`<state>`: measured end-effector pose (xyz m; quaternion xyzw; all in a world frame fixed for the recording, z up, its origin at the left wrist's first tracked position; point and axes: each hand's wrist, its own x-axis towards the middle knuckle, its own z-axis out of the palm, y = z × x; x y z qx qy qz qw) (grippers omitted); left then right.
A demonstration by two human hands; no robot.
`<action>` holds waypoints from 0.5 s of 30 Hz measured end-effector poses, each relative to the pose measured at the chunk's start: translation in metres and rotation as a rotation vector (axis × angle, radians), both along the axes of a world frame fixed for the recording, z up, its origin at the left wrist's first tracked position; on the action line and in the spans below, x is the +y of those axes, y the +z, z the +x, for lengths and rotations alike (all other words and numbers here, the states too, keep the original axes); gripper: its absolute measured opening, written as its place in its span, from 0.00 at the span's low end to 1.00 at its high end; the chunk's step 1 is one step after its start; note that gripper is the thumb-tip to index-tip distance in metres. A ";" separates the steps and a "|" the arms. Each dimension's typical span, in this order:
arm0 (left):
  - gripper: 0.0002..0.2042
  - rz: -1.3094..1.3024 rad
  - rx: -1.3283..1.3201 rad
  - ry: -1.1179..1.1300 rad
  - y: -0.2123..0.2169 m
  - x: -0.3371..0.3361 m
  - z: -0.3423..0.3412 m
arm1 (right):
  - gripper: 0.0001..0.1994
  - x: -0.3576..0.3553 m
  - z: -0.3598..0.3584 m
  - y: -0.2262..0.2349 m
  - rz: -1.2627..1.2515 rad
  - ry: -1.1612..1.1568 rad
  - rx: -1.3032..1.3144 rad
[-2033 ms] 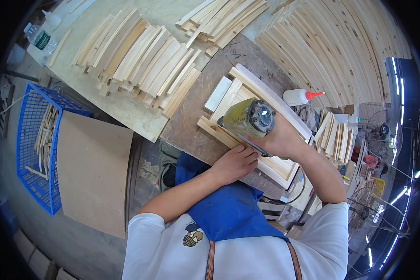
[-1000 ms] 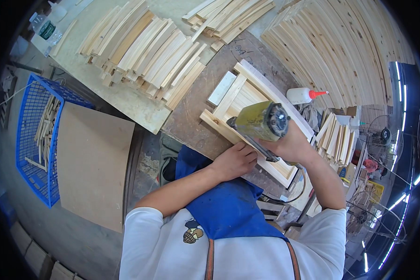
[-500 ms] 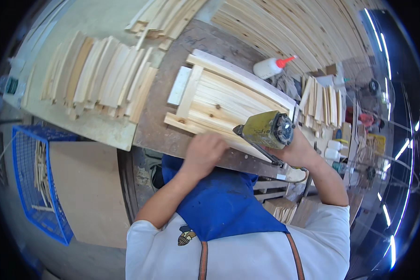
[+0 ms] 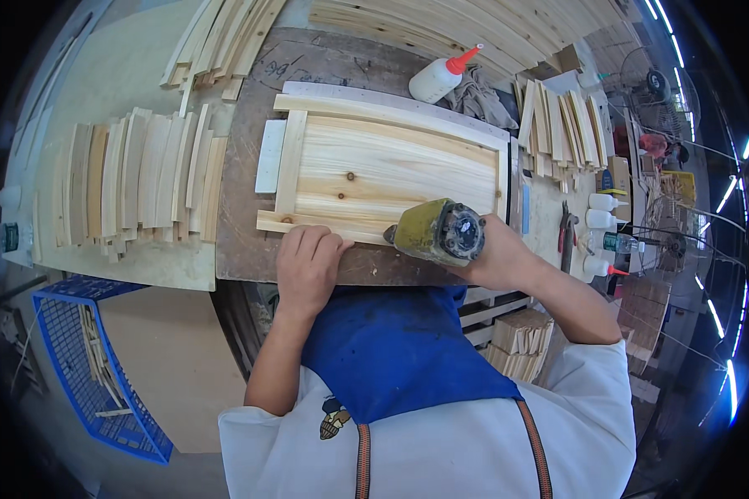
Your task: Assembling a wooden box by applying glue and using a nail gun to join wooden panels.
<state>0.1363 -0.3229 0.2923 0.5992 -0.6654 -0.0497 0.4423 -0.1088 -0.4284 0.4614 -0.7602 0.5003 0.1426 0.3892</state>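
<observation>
A pale wooden panel [image 4: 391,170] with strips along its edges lies on the brown workbench board [image 4: 245,166]. My left hand [image 4: 308,270] is closed at the near wooden strip [image 4: 268,220], its fingers bent over the strip's edge towards the left end. With my right hand [image 4: 495,258] I grip a yellow-green nail gun [image 4: 424,229]; its handle is mostly hidden by the tool's body and my hand. The gun's nose end lies over the same strip, right of my left hand. Whether it touches the wood, I cannot tell.
A white glue bottle with a red tip [image 4: 435,81] stands beyond the panel, beside a grey rag [image 4: 483,100]. Stacked wood strips [image 4: 146,170] lie left, more strips [image 4: 562,125] right. Pliers [image 4: 567,233] lie at the right. A blue crate [image 4: 100,366] stands lower left.
My left hand has settled onto the near strip, its fingers now bent over the edge. The whole view has shifted and turned a little. The nail gun stays in my right hand.
</observation>
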 end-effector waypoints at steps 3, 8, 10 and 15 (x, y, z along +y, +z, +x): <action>0.12 -0.004 0.003 0.009 0.000 0.001 0.000 | 0.18 0.003 -0.004 -0.007 -0.073 0.034 -0.082; 0.11 -0.002 -0.008 0.008 -0.004 0.003 0.002 | 0.17 0.007 -0.009 -0.011 -0.091 0.025 -0.081; 0.11 -0.001 -0.016 0.001 -0.005 0.003 0.003 | 0.17 0.007 -0.017 -0.003 -0.082 -0.006 -0.100; 0.12 -0.004 -0.018 0.007 -0.004 0.004 0.005 | 0.17 0.013 -0.053 0.009 -0.090 -0.063 -0.065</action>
